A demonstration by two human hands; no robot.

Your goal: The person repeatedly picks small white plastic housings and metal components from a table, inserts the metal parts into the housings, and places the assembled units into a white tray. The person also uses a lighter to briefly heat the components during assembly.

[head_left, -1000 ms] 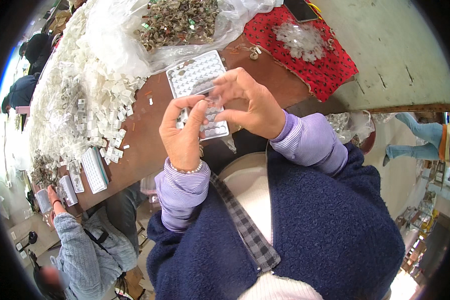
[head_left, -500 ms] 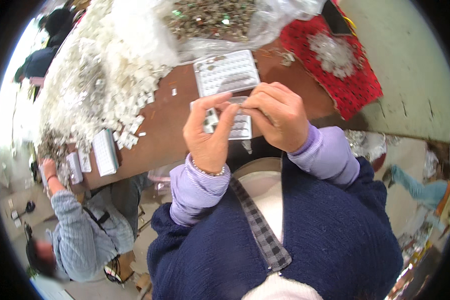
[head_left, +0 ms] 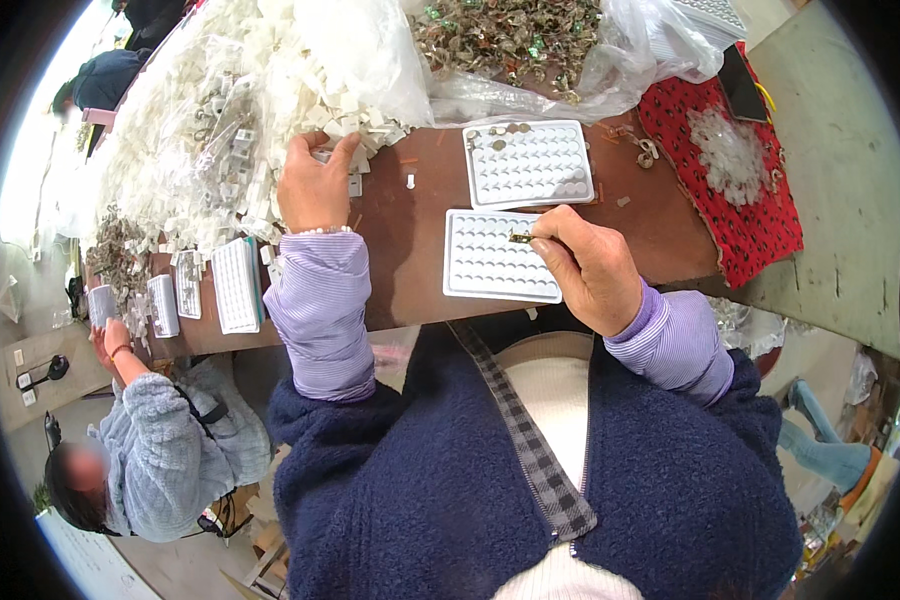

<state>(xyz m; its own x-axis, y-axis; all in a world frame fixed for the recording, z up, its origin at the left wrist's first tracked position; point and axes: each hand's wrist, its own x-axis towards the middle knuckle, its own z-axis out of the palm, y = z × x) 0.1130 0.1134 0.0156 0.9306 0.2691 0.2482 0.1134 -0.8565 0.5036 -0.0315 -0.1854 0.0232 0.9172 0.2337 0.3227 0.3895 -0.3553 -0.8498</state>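
Observation:
My left hand [head_left: 315,187] is at the near edge of a heap of small white plastic pieces [head_left: 270,90]. Its thumb and forefinger are apart and touch the heap, with white pieces around the tips. Between the thumb and forefinger of my right hand [head_left: 595,265] is a small brass-coloured metal part [head_left: 520,237], over a white tray [head_left: 460,270] with rows of round hollows. Just beyond lies a second white tray [head_left: 480,180], with a few small metal discs [head_left: 498,143] along its far edge.
A clear plastic bag [head_left: 660,40] surrounds a heap of small metal parts [head_left: 510,45]. Clear pieces [head_left: 727,155] lie on a red patterned cloth [head_left: 770,230] beside a dark flat object [head_left: 742,85]. Stacked trays [head_left: 235,285] stand left, near a seated co-worker [head_left: 175,445].
My hands have moved apart. The left has gone to the white heap; the right stays over the near tray with the metal part. My view has shifted left.

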